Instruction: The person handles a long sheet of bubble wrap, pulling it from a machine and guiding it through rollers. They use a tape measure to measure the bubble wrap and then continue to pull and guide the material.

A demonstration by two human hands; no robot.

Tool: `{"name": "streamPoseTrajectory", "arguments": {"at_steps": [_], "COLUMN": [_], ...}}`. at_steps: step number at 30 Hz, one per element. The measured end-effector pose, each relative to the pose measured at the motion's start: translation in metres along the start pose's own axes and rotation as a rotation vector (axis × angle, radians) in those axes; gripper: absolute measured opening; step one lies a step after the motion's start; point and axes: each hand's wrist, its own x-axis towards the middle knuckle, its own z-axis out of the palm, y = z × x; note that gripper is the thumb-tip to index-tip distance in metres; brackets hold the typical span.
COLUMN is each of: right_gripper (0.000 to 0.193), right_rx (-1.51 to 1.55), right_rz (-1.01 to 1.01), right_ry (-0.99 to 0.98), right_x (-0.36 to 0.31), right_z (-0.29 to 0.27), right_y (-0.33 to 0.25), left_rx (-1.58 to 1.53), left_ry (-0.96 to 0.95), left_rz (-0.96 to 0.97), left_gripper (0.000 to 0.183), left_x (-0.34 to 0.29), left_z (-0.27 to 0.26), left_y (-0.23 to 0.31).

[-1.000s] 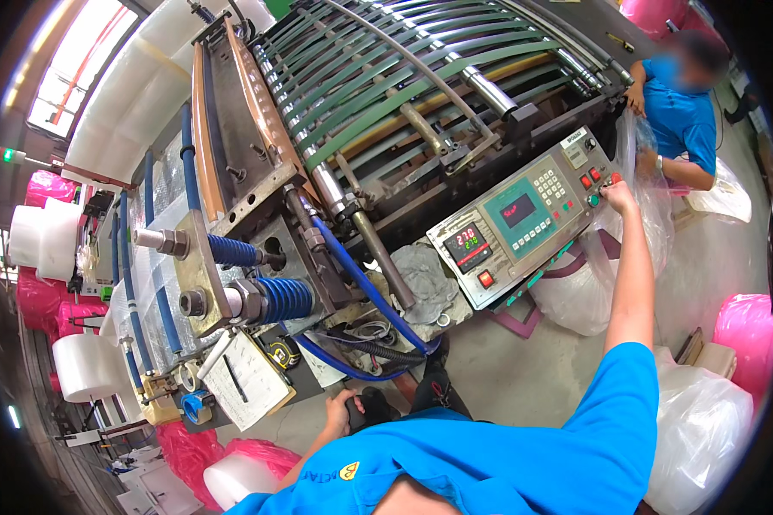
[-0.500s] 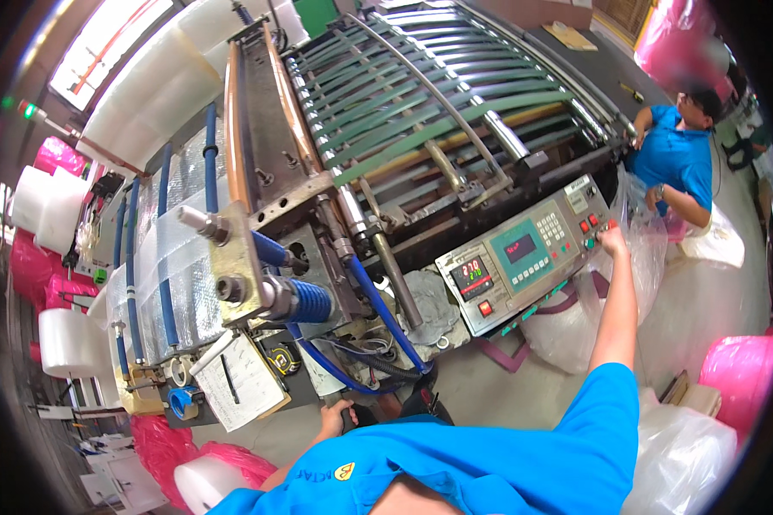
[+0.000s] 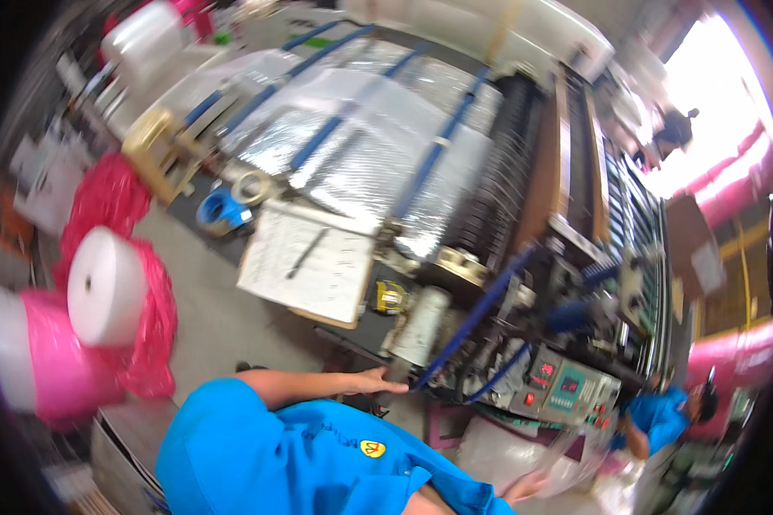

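Observation:
My left hand is closed around a dark grey handle at the front edge of the machine, just below a whitish cylinder. Low in the picture, my right hand is smeared by motion, so its fingers cannot be read. It is close to clear plastic film, below the control panel with its lit red digits. Beside my left arm lie a clipboard of written sheets with a dark pen on it, and a yellow-and-black tape measure.
Bubble wrap runs under blue bars on the machine. Tape rolls sit at the bench's left end. White and pink rolls stand at left. A co-worker in blue is beyond the panel at right.
The view has swung left, bringing the bubble wrap and clipboard to the middle. My right hand has left the control panel's buttons and dropped low. My left hand stays at the dark handle.

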Motion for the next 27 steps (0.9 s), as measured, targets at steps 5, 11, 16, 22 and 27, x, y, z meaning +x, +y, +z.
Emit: {"name": "streamPoseTrajectory", "arguments": {"at_steps": [5,11,16,22,27], "right_gripper": [0.029,0.029,0.032,0.035,0.027], "right_rx": [-0.112,-0.176,-0.187,0.222,0.627], "right_rz": [-0.175,-0.237,-0.929,-0.823,-0.968], "right_ry": [-1.063,-1.750,-1.902,-2.188,-2.315], "right_x": [-0.284,-0.497,-0.628,-0.830,-0.983], "right_z": [0.083,0.134,0.046,0.006,0.069], "right_y": [-0.041,-0.221,-0.434,-0.664,-0.809], "left_rx": [0.008,-0.111,0.075,0.125,-0.123], "left_ry": [-0.408,-0.258,-0.060,0.181,0.343], "left_rz": [-0.022,-0.003,-0.014,0.209,0.320], "left_gripper": [0.076,0.067,0.071,0.061,0.044], "left_x": [-0.088,-0.237,-0.319,-0.303,-0.267], "left_z": [-0.117,-0.341,-0.509,-0.703,-0.840], "left_y": [-0.061,-0.235,-0.283,-0.202,-0.232]}}
